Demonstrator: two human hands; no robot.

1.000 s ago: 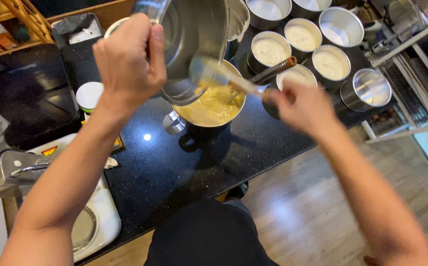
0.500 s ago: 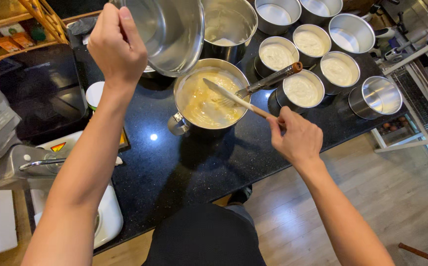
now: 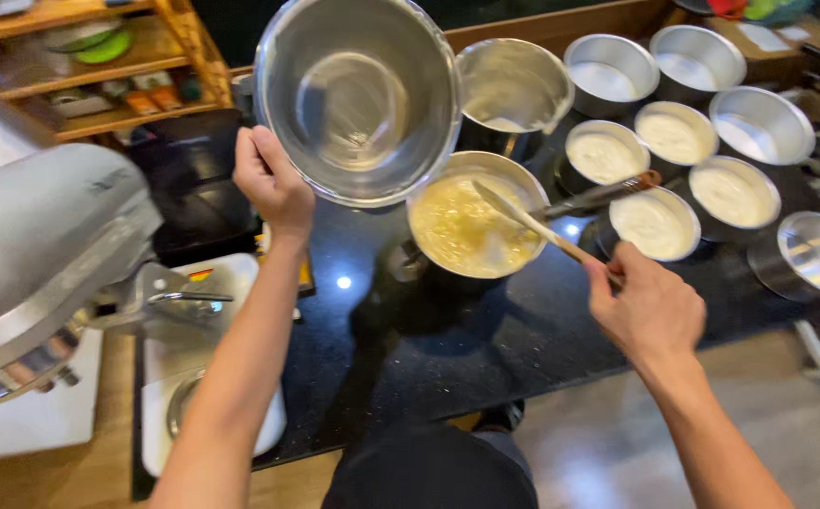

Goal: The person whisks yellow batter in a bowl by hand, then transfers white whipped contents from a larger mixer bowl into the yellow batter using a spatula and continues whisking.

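Note:
My left hand grips the rim of an empty steel mixing bowl, held tilted above the black counter with its inside facing me. My right hand holds the wooden handle of a spatula whose pale blade rests in a saucepan of yellow batter. The saucepan stands on the counter just right of the raised bowl, its dark handle pointing right.
Several round metal tins, some holding white batter, sit at the back right. A larger steel pot stands behind the saucepan. A grey stand mixer is at the left, wooden shelves behind it.
My left hand has carried the steel bowl up and to the left, away from the saucepan, turning its inside toward me. My right hand drew back with the spatula still in the batter.

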